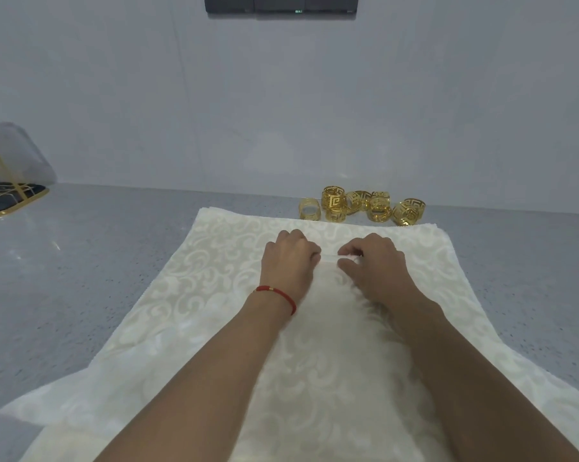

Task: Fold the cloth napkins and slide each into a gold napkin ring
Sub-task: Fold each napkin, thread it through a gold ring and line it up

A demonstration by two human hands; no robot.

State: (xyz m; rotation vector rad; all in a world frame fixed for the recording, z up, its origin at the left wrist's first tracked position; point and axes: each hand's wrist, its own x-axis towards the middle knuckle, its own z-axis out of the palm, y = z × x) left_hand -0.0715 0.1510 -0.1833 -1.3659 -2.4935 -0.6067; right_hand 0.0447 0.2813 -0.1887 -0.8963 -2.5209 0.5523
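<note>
My left hand (pixel 289 260) and right hand (pixel 369 263) both pinched a raised fold of the cream napkin (pixel 214 295) near the gold rings (pixel 361 206).

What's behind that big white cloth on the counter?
Behind the cloth, by the wall, a cluster of gold rings sits on the counter. Both hands, left and right, pinch a fold mid-cloth. Whatever lies beneath the cloth is covered.

left hand (pixel 289 260): fingers curled | right hand (pixel 373 263): fingers curled, pinching
</note>
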